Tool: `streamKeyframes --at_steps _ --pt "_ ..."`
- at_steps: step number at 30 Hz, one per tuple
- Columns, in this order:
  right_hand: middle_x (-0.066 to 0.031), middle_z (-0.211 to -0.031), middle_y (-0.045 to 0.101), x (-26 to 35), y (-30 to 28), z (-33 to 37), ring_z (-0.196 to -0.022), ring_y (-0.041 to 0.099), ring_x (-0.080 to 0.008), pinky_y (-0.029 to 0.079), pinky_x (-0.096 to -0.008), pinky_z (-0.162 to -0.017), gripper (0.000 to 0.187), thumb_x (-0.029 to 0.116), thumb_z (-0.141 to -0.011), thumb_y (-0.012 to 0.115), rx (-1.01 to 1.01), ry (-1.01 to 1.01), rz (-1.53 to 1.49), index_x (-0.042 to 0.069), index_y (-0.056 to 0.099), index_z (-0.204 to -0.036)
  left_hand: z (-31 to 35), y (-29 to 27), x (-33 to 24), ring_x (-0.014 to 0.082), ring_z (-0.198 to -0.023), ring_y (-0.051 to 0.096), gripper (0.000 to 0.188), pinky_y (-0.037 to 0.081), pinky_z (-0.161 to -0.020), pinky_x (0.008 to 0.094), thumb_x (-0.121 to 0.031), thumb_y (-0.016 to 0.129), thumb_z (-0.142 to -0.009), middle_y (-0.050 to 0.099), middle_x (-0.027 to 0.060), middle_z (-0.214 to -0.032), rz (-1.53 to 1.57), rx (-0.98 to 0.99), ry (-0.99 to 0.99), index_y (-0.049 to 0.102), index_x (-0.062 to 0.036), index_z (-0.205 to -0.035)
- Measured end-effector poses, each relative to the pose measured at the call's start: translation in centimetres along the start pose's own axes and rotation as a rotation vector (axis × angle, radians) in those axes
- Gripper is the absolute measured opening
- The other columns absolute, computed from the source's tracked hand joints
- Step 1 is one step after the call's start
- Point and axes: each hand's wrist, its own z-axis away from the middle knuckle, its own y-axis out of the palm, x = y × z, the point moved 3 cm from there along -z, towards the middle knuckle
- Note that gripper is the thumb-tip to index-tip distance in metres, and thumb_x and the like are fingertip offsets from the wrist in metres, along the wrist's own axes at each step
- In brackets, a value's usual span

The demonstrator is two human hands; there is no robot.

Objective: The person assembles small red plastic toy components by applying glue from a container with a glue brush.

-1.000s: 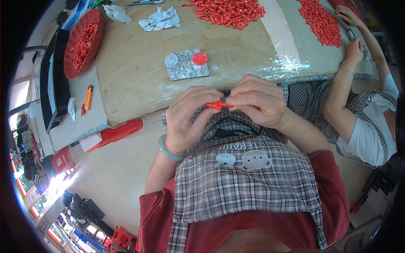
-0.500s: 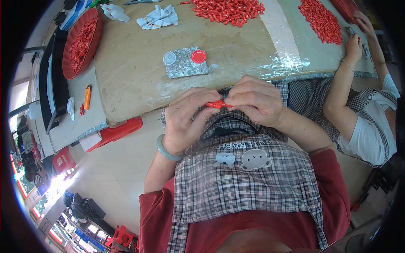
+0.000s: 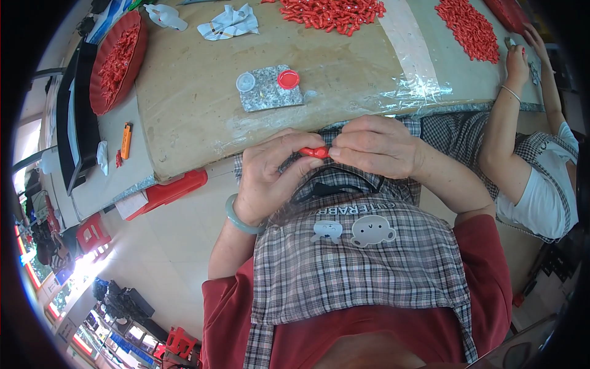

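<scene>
A small glossy red moulded piece (image 3: 313,152), narrowed at its middle, is pinched between the thumb and forefinger of my left hand (image 3: 270,169), just off the table's near edge. My right hand (image 3: 382,147) is closed in a pinch at the piece's right end. Whether a tiny thing sits between those fingertips is hidden. Beyond my hands lies a speckled grey stone slab (image 3: 270,101). On it are a small round translucent white cap (image 3: 246,82) and a round red cap (image 3: 288,79).
Similar red pieces form a pile (image 3: 335,13) at the far middle and another pile (image 3: 468,31) farther right. A red fluted dish (image 3: 140,46) of them stands left, near an orange cutter (image 3: 126,141). Crumpled white cloth (image 3: 228,23) lies beyond. A co-worker's hand (image 3: 518,66) works at right.
My right hand has shifted slightly right, and more of the red piece's right end shows. My left hand still holds the piece. The co-worker's hands have moved a little.
</scene>
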Motion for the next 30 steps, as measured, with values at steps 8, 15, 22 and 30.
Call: streamKeyframes --at_steps 8,15,22,30 --pt "-0.0115 -0.093 0.063 -0.37 -0.44 -0.13 -0.078 0.065 -0.0255 0.056 -0.0307 -0.062 0.023 0.004 -0.073 0.074 0.02 -0.031 -0.04 -0.003 0.069 -0.095 -0.22 0.27 0.11 0.0238 -0.083 0.07 0.021 0.055 -0.074 0.0311 0.0 0.076 -0.076 0.072 0.0111 -0.091 0.044 -0.004 -0.016 0.069 0.0004 -0.096" --pt "-0.0113 -0.093 0.067 -0.51 -0.13 -0.27 -0.078 0.066 -0.026 0.055 -0.0323 -0.063 0.033 0.0 -0.068 0.082 -0.085 0.202 -0.216 0.001 0.068 -0.099 -0.22 0.18 0.05 0.0245 -0.084 0.07 0.023 0.055 -0.076 0.0313 -0.001 0.077 -0.075 0.072 0.0117 -0.092 0.048 -0.036 -0.021 0.069 0.0001 -0.097" --pt "-0.0118 -0.092 0.068 -0.66 -0.05 -0.26 -0.077 0.066 -0.0266 0.054 -0.0327 -0.063 0.032 0.0 -0.069 0.081 -0.108 0.241 -0.265 0.001 0.069 -0.098 -0.17 0.23 0.22 0.0241 -0.084 0.07 0.023 0.055 -0.075 0.0311 0.0 0.076 -0.075 0.072 0.0114 -0.092 0.05 -0.053 -0.018 0.069 0.0002 -0.097" --pt "-0.0125 -0.087 0.069 -0.48 0.47 0.1 -0.075 0.067 -0.0248 0.053 -0.0317 -0.064 0.021 -0.004 -0.072 0.078 -0.134 0.401 -0.318 0.0 0.07 -0.091 -0.19 0.3 0.3 0.0252 -0.083 0.07 0.023 0.055 -0.073 0.0313 0.0 0.077 -0.074 0.072 0.0115 -0.09 0.027 -0.087 -0.008 0.069 -0.0002 -0.096"
